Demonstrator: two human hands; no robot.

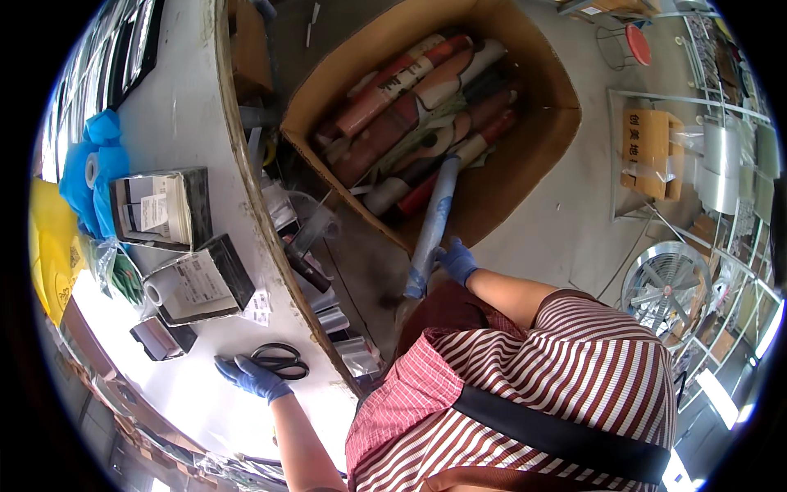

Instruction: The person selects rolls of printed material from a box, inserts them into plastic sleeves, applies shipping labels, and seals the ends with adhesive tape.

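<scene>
My left hand (254, 379), in a blue glove, rests low over the white worktable with its fingers stretched out. Right beside it lie black-handled scissors (280, 361); their blades are hidden, and I see no grip on them. My right hand (457, 261), also gloved in blue, is closed against the side of a long blue patterned roll (433, 225). That roll tilts over the near rim of a large cardboard box (537, 152), its far end inside. Several red, brown and dark printed rolls (410, 86) lie in the box.
On the table stand open black-edged boxes (201, 283), blue plastic (102, 131) and a yellow bag (53, 246). Clear wrapped rolls (328, 316) sit below the table's edge. A floor fan (666, 287), a carton (648, 152) and a red stool (638, 45) are on the right.
</scene>
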